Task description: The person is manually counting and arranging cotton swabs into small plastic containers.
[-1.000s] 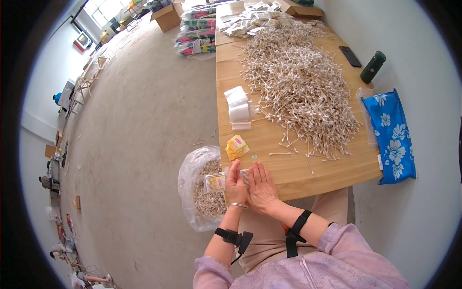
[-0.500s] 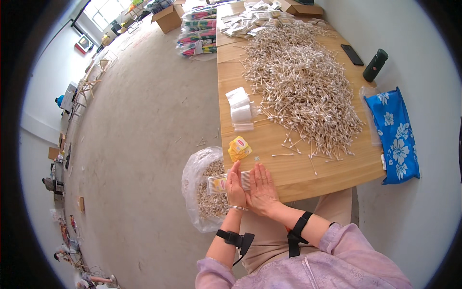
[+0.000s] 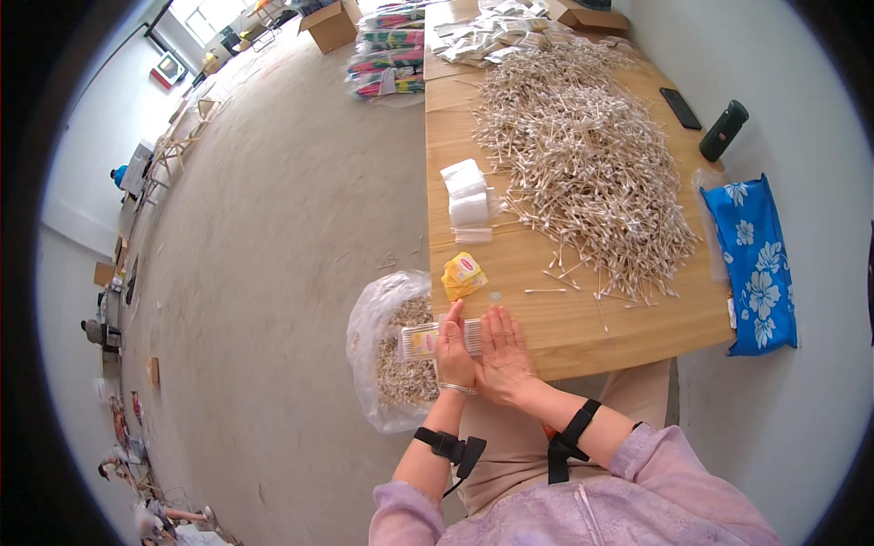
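A flat clear pack of cotton swabs (image 3: 420,342) with a yellow card in it lies at the table's near left corner and sticks out past the edge. My left hand (image 3: 454,353) stands on its side across the pack, fingers together and closed on it. Beside it my right hand (image 3: 506,360) lies flat with fingers stretched, its fingertips at the pack's right end. The heels of both hands touch. Just beyond them are several yellow cards (image 3: 462,276) and a stack of clear small bags (image 3: 468,195). A large heap of loose cotton swabs (image 3: 592,155) covers the table's middle.
Below the table's left edge stands a clear plastic sack (image 3: 364,359) of swabs. Along the wall side are a blue flowered pouch (image 3: 757,264), a dark green bottle (image 3: 724,131) and a phone (image 3: 680,108). Filled packets (image 3: 496,36) and a cardboard box (image 3: 587,16) lie at the far end.
The whole view has shifted slightly, so the table appears a little farther right. Both hands keep nearly the same pose at the pack.
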Available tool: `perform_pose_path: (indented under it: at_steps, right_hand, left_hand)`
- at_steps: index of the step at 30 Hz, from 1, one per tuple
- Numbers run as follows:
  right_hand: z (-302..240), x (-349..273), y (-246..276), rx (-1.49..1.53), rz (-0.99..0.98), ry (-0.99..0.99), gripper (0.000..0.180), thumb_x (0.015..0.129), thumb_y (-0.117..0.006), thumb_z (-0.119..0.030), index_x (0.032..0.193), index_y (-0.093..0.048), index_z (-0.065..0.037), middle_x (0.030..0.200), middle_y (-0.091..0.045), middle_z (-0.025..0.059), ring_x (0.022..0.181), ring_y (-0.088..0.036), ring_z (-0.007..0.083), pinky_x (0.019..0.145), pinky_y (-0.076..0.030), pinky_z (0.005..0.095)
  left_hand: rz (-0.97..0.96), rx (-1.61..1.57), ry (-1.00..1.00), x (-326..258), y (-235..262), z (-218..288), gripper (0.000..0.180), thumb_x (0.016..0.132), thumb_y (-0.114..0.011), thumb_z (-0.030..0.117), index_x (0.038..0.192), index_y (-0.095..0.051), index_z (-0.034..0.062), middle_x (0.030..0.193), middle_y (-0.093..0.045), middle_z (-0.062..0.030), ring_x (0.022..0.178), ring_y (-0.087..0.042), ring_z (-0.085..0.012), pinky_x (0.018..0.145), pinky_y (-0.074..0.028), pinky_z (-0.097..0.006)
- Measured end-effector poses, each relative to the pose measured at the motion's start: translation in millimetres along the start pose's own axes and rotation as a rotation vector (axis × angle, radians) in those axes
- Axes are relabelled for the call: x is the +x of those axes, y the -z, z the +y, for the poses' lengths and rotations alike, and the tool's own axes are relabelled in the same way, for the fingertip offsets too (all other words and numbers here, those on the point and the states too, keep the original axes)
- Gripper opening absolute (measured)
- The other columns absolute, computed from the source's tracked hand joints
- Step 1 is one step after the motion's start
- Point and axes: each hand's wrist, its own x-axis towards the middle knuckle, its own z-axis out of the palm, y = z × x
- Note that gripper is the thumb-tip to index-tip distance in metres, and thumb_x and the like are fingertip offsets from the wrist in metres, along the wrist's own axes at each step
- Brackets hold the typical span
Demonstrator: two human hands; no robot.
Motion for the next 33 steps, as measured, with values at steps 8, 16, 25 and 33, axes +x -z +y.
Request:
perform_pose_path:
  at_steps: [8, 16, 25, 33]
  right_hand:
    - [-0.5, -1.9, -0.6, -0.11, -0.013, 0.039, 0.085, 0.089, -0.044, -0.044, 0.144, -0.011, 0.01, 0.153, -0.006, 0.026, 0.144, -0.001, 0.037, 0.117, 0.001, 0.0464]
    - [-10.5, 4.8, 0.1, -0.092, 0.017, 0.043, 0.088, 0.086, -0.05, -0.042, 0.143, -0.011, 0.011, 0.152, -0.007, 0.0274, 0.143, -0.002, 0.038, 0.117, -0.002, 0.0473]
    - [-23.2, 9.5, -4.3, -0.092, -0.002, 0.05, 0.09, 0.085, -0.054, -0.043, 0.144, -0.011, 0.01, 0.152, -0.007, 0.0267, 0.144, -0.002, 0.0375, 0.116, -0.002, 0.0466]
    - [-32.4, 14.3, -5.9, -0.068, -0.034, 0.067, 0.091, 0.084, -0.056, -0.042, 0.143, -0.011, 0.011, 0.152, -0.006, 0.0267, 0.144, -0.001, 0.0378, 0.116, -0.003, 0.046]
  left_hand:
    - [0.032, 0.023, 0.003, -10.3, 16.3, 5.4, 0.039, 0.1, -0.042, 0.017, 0.134, -0.045, -0.0013, 0.14, -0.044, -0.0173, 0.134, -0.037, -0.0273, 0.111, -0.027, -0.036]
    - [0.247, 0.329, 0.083, -0.6, 96.6, -54.9, 0.044, 0.099, -0.044, 0.022, 0.136, -0.042, -0.0011, 0.139, -0.045, -0.0184, 0.132, -0.039, -0.0275, 0.109, -0.03, -0.036]
    - [0.144, -0.235, 0.34, 6.5, 93.5, -81.0, 0.038, 0.101, -0.041, 0.034, 0.103, -0.061, 0.0016, 0.09, -0.062, -0.0012, 0.08, -0.055, -0.0083, 0.074, -0.047, -0.024]
    - [0.134, -0.186, 0.309, 4.6, 89.5, -67.3, 0.035, 0.102, -0.04, 0.034, 0.089, -0.056, 0.0057, 0.076, -0.055, 0.0029, 0.066, -0.049, -0.005, 0.059, -0.043, -0.022]
